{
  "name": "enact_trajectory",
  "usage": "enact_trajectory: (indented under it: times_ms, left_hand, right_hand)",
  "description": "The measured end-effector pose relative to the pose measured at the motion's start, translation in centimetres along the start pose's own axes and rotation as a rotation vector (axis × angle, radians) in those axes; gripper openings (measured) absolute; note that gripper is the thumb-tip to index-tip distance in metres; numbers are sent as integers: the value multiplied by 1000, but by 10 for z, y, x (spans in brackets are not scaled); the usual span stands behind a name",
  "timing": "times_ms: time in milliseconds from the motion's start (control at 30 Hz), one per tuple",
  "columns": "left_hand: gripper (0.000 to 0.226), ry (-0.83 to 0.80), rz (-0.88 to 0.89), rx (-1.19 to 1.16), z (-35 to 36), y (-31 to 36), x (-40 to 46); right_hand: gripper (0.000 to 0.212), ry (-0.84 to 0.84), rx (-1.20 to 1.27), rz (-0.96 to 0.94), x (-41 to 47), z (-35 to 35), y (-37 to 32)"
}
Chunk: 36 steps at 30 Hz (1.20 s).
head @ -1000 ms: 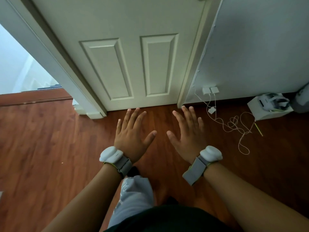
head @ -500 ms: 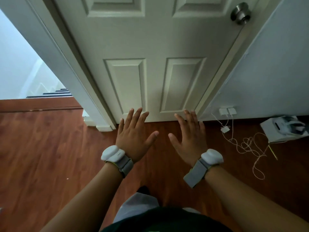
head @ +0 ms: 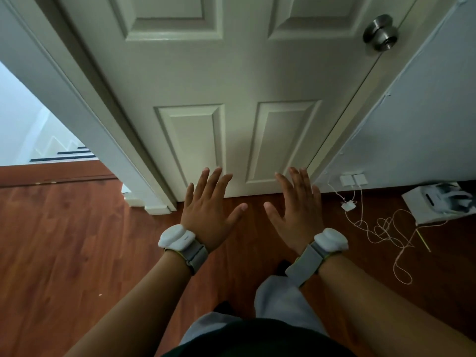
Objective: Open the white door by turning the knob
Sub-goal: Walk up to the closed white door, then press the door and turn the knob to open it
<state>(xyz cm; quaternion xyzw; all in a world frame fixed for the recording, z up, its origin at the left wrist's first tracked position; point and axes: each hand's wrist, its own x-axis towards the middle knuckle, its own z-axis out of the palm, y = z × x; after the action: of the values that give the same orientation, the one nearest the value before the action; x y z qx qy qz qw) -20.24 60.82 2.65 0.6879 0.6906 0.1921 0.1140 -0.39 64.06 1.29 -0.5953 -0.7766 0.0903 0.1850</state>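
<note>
Nothing done yet: I see the door (head: 239, 81) shut, its knob (head: 380, 33) at upper right, untouched. My left hand (head: 208, 217) and right hand (head: 296, 217) hover low at centre, each grip spread flat, holding nothing. Reach, turn and swing remain.

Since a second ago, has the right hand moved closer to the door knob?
Cannot tell. The right hand stays open and low near the door's bottom edge, far below the knob; the camera tilted up.

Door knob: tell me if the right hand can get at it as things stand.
Probably yes. The right hand is open and empty, the knob sits up on that same side of the door, and nothing lies between them.
</note>
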Motion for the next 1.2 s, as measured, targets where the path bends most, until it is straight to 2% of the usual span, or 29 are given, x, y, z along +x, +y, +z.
enact_trajectory:
  times_ms: [367,600,767,967,1100,1200]
  left_hand:
    - [72,16,51,30,27,61,125]
    - [71,88,88,44,45,128,211]
    - [67,152,129,42,43,163,263]
    - [67,328,273,94,13,186,332]
    - [67,515,378,188,-9,197,382]
    - [70,573,440,244,-18,202,415]
  right_hand:
    - [65,55,35,30,107,-25,99]
    - [66,151,14,23,178,-65,173]
    - [65,242,44,-7,228,-90,203]
    - [69,330,64,-6,289,-114,210]
    - [71,360,96,52,328,-126,214]
    - [71,371,109,104,353,-131,219]
